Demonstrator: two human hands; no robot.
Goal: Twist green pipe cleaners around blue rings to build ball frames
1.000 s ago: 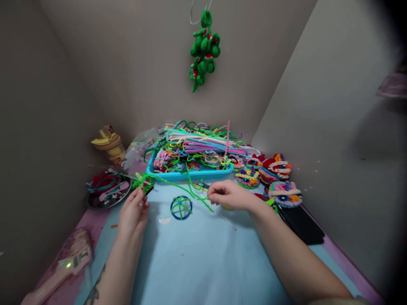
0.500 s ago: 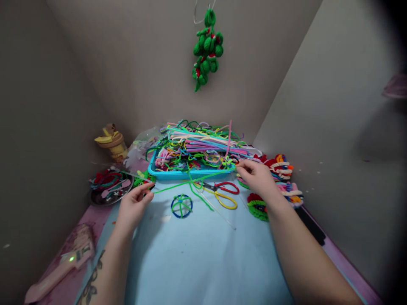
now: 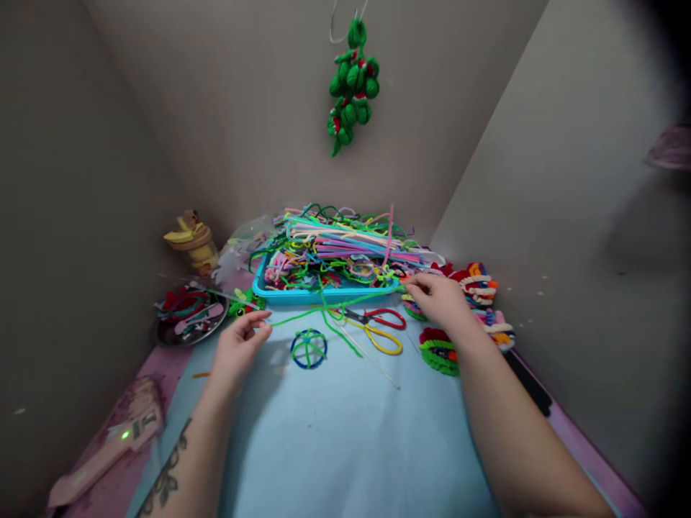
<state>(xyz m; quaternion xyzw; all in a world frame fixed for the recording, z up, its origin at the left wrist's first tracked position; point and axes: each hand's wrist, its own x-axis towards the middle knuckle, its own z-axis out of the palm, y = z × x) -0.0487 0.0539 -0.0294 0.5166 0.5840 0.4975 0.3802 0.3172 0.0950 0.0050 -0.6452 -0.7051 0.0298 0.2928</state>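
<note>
A green pipe cleaner (image 3: 335, 303) is stretched straight between my two hands above the light blue mat (image 3: 345, 432). My left hand (image 3: 240, 345) pinches its left end. My right hand (image 3: 440, 298) pinches its right end beside the blue tray (image 3: 324, 293), which is heaped with coloured pipe cleaners. Below the stretched strand lies a small blue and green pipe-cleaner ring with spokes (image 3: 308, 348). Red and yellow scissors (image 3: 378, 327) lie on the mat between the ring and my right hand.
Finished colourful pipe-cleaner figures (image 3: 478, 288) sit at the right, a red and green one (image 3: 438, 351) under my right wrist. A metal dish of scraps (image 3: 186, 320) and a yellow figurine (image 3: 191, 241) stand left. A pink glue gun (image 3: 108, 450) lies front left. A green ornament (image 3: 350, 79) hangs above.
My right hand moved from the mat's middle to the tray's right corner, pulling the green pipe cleaner taut and uncovering the scissors. My left hand shifted slightly right.
</note>
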